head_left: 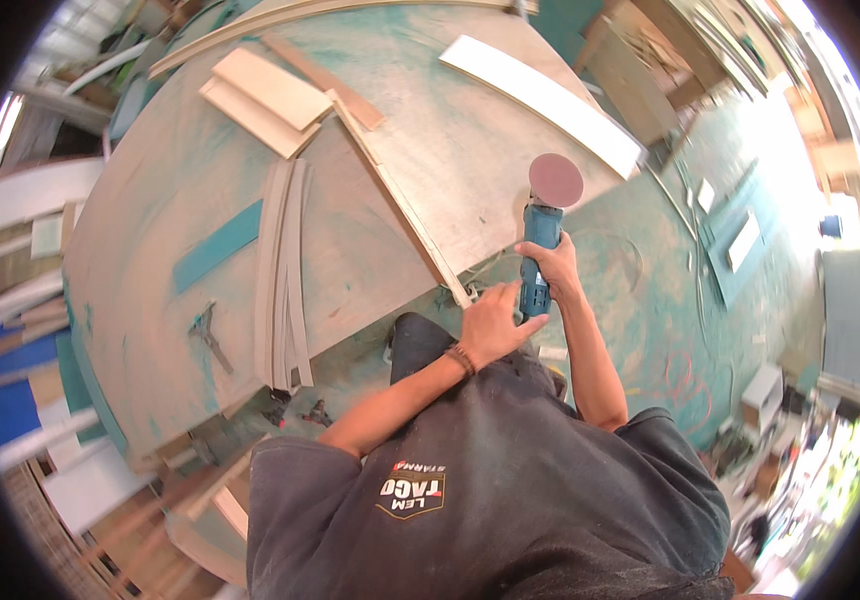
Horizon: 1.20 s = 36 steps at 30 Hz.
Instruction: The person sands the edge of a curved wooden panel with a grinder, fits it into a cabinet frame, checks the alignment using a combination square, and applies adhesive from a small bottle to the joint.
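With the sander [542, 232] as the middle of the clock, the right hand [556, 268] is at five o'clock, with its thumb and fingers wrapped around the blue body. The left hand [493, 327] is at seven o'clock, down by the tail. Its fingers are bent and its thumb is out, but I can't tell if it grips the tail or only touches it. The sander is in front of the person, by the near edge of the table [165, 190]; how high it is, I can't tell.

The disc [556, 180] is bare and close to the right hand. If it spins and the hand slides up toward twelve, it could hurt the fingers. If the sander tips back to six, the disc could catch the shirt [510, 400]. If it swings ahead, it could scratch the white board [550, 105], which runs from eleven to two. If the left hand bumps the strip [401, 200], which comes in from ten to eight, the strip could slide. I can't tell if the end of the strip touches that hand.

The sander is long and blue, with a pale label on its side. Its disc is at twelve, round, flat and dusty pink, with its face turned up. I can't see if it is spinning
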Tool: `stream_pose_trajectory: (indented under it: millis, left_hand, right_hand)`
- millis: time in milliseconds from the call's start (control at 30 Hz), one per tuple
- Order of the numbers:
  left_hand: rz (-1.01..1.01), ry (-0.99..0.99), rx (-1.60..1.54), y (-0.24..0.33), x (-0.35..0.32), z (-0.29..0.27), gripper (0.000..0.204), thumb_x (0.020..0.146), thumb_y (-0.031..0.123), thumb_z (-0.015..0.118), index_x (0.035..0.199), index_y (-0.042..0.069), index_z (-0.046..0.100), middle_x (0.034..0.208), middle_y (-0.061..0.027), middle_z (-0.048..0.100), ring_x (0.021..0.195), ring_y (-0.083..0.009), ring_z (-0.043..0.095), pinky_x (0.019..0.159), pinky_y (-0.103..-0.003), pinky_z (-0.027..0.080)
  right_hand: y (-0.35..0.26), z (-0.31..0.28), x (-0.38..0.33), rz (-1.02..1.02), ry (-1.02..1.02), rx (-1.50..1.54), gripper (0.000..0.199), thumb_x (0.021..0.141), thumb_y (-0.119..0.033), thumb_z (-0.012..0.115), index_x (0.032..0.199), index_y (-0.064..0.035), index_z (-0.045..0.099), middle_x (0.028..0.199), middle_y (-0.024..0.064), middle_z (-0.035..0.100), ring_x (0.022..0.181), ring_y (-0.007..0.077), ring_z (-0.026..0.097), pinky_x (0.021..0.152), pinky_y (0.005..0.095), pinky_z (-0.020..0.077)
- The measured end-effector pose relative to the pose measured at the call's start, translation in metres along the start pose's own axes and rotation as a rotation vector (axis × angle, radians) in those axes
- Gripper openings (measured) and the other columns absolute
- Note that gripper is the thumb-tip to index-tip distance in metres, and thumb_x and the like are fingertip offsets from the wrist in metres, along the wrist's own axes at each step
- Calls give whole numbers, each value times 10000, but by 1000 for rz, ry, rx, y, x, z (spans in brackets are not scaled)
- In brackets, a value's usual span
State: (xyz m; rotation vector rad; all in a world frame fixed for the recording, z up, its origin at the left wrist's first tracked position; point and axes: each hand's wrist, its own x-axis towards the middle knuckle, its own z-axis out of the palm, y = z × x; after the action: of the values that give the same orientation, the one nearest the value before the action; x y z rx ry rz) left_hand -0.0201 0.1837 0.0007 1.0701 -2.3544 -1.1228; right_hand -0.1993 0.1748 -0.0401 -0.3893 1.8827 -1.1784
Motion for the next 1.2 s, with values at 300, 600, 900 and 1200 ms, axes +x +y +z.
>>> stream_pose_trajectory:
  millis: [300, 600, 900, 1200]
  left_hand:
    - [-425, 703, 223, -5, 9, 17, 943, 756, 178, 820, 1507, 8, 276, 1307, -250, 415, 1249, -431, 402, 1067, -510, 350]
    - [-868, 565, -162, -76, -3, 36, 362, 846, 212, 720, 1051, -77, 649, 977, -265, 681, 953, -405, 667, 833, -475, 526]
    - [-635, 752, -744, -31, -151, 35, 389, 905, 265, 705, 1112, -63, 687, 956, -155, 747, 891, -234, 711, 790, -373, 542]
    - [-565, 591, -802, 48, -412, 38, 521, 947, 293, 724, 1345, -17, 595, 1213, -91, 688, 1113, -152, 610, 1002, -336, 478]
  right_hand:
    - [-24, 24, 111, -175, -152, -165, 388, 667, -102, 808, 955, 94, 640, 729, 128, 658, 509, 195, 618, 469, 347, 513]
    - [-15, 40, 138, -437, -7, -462, 664, 692, -337, 863, 1153, 87, 642, 1087, 233, 631, 995, 338, 640, 863, 446, 523]
    - [34, 25, 64, -917, 196, -732, 673, 829, -402, 797, 1339, -19, 584, 1258, 245, 592, 1148, 374, 589, 968, 468, 468]
    - [89, 98, -215, 103, -1151, 158, 536, 1051, -420, 526, 1398, -12, 498, 1196, 94, 669, 1040, 200, 658, 902, 366, 531]
